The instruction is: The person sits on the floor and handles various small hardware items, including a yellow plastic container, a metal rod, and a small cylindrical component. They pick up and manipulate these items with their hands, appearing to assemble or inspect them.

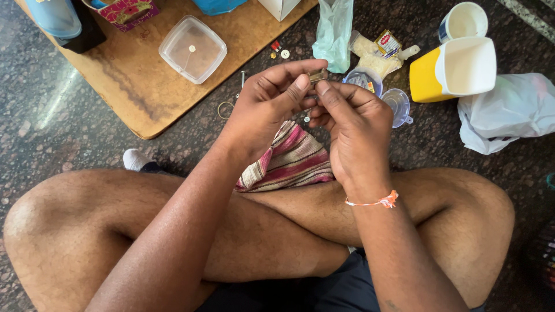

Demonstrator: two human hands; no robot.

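The person sits cross-legged on a speckled stone floor (69, 133), both hands raised in front of the legs. The left hand (263, 107) and right hand (352, 124) meet on one small brownish metal piece (317, 75), held in the air above a striped cloth (295, 159) that lies at the crossed legs. The left thumb and fingers (298, 86) are closed on the near side of the piece; the right fingers (325, 92) are pinched on its other side, so both hands are clamped on it. What the piece is, and whether it is one part or two being joined, cannot be told at this size. As a judgement, the work stands in mid-handling: the piece is picked up and gripped, not set down and not visibly finished. Loose items are untouched on the floor: a thin ring (225, 110), a nail-like pin (241, 78) and small buttons (280, 51) near a wooden board (144, 98). On the board stands a clear lidded box (192, 49). To the right, well apart from the hands, lie two small clear cups (398, 106), a yellow and white container (454, 69) on its side, a white tub (463, 22) and a white plastic bag (511, 112).
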